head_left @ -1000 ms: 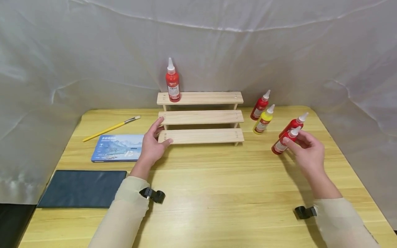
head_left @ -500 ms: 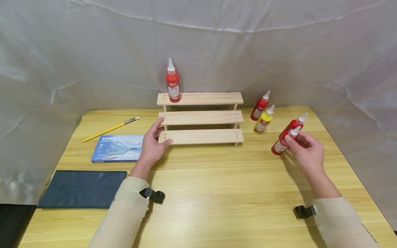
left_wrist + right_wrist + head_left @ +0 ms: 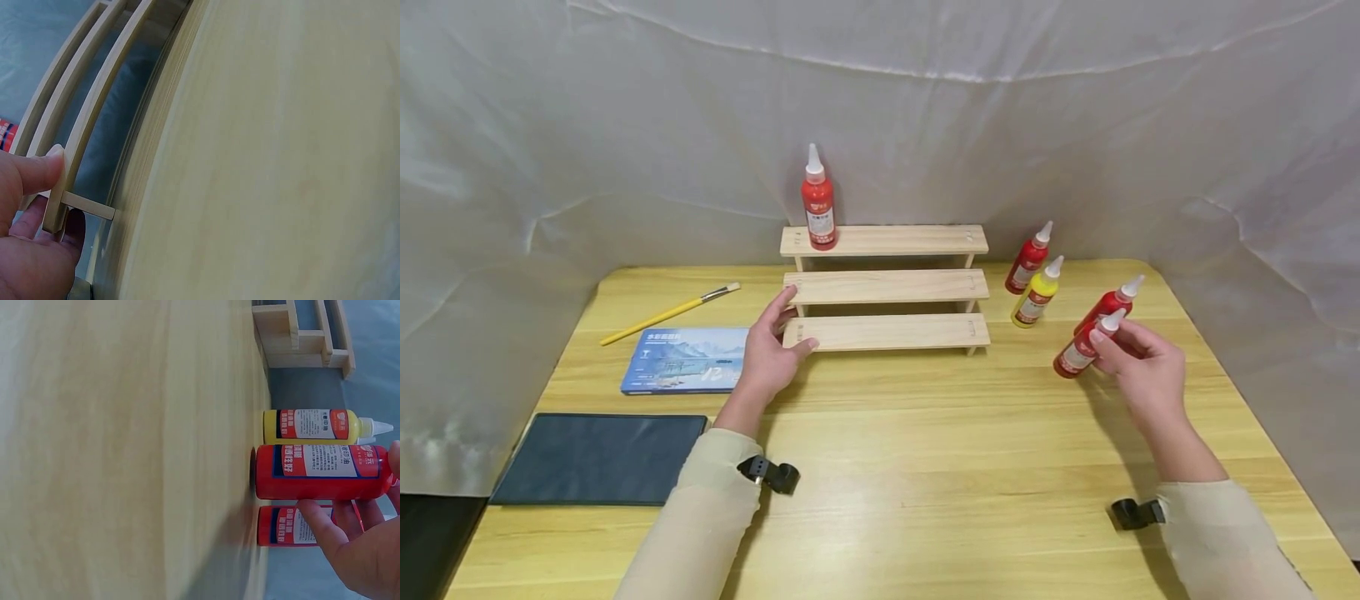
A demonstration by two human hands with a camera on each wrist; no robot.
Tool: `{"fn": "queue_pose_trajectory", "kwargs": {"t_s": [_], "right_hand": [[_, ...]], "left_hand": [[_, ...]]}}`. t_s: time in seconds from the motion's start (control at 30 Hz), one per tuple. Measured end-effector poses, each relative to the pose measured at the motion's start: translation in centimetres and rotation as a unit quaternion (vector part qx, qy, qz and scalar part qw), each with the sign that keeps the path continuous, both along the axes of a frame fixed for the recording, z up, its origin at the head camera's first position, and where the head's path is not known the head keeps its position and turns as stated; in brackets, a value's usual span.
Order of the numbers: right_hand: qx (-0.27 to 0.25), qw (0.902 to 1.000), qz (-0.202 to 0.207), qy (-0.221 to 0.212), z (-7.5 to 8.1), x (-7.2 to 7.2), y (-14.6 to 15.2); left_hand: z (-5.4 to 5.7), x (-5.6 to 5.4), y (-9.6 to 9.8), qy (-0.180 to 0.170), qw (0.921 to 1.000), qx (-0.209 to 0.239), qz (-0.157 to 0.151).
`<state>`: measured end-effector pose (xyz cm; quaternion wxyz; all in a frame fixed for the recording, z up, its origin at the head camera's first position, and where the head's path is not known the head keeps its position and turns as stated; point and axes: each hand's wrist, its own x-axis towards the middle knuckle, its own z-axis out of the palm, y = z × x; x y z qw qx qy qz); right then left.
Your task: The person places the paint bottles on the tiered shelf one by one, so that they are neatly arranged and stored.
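My left hand (image 3: 767,357) grips the left end of a three-tier wooden display rack (image 3: 887,333). In the left wrist view the thumb lies on the front board (image 3: 94,119), with fingers around its end. My right hand (image 3: 1148,375) pinches a red squeeze bottle (image 3: 1077,354) with a white nozzle cap near its top. That bottle looks almost upright, its base at or just above the table; I cannot tell which. Right behind it stands another red bottle (image 3: 1105,304), partly hidden. A further red bottle (image 3: 820,208) stands on the rack's top tier, at the left.
Right of the rack stand a yellow bottle (image 3: 1034,300) and a red bottle (image 3: 1026,265). To the left lie a yellow-handled paintbrush (image 3: 662,317), a blue box (image 3: 681,362) and a dark flat pad (image 3: 602,458). Grey cloth (image 3: 880,108) hangs behind the wooden table (image 3: 910,500).
The red bottle in my right hand has shifted very slightly left and towards me. My left hand keeps its grip on the rack.
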<state>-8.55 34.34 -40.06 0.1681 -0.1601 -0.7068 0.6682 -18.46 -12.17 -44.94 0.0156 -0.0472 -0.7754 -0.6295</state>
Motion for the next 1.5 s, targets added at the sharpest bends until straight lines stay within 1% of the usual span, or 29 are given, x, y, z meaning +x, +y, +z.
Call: {"fn": "queue_pose_trajectory", "kwargs": {"t_s": [0.17, 0.37, 0.67, 0.8, 0.9, 1.07, 1.13, 1.2, 1.33, 1.43, 1.5], "right_hand": [[0.002, 1.0, 0.001, 0.01, 0.3, -0.1, -0.3], [0.018, 0.9997, 0.001, 0.016, 1.3, -0.4, -1.0], [0.03, 0.9985, 0.033, 0.032, 3.4, -1.5, -2.4], [0.055, 0.997, 0.044, 0.033, 4.2, -2.0, -3.1], [0.097, 0.9937, 0.05, 0.024, 4.9, -2.5, -3.6], [0.084, 0.9934, 0.064, 0.044, 6.0, -3.6, -4.7], [0.056, 0.9939, 0.074, 0.06, 6.4, -4.1, -5.1], [0.046, 0.9931, 0.084, 0.068, 6.8, -4.6, -5.5], [0.045, 0.9919, 0.092, 0.075, 7.5, -5.8, -6.2], [0.068, 0.9907, 0.094, 0.071, 8.1, -6.7, -6.7], [0.058, 0.9902, 0.102, 0.076, 8.5, -7.3, -7.1]], "left_hand": [[0.0, 0.0, 0.0, -0.002, 1.0, 0.002, 0.0], [0.1, 0.0, 0.0, -0.005, 1.0, -0.001, 0.0], [0.1, 0.1, 0.0, -0.005, 0.9999, -0.01, -0.001], [0.0, 0.1, 0.0, -0.004, 1.0, -0.009, 0.0], [0.0, 0.0, 0.0, -0.003, 1.0, -0.005, 0.001], [-0.1, -0.1, -0.1, -0.002, 1.0, -0.002, -0.002], [-0.1, -0.1, -0.1, -0.002, 1.0, 0.0, -0.003], [-0.1, -0.1, -0.2, -0.003, 1.0, 0.001, -0.002], [0.0, 0.0, -0.1, -0.002, 1.0, -0.002, 0.001], [0.1, 0.0, -0.1, -0.001, 1.0, 0.0, 0.001], [0.1, 0.0, 0.0, -0.001, 1.0, 0.001, 0.0]]}}
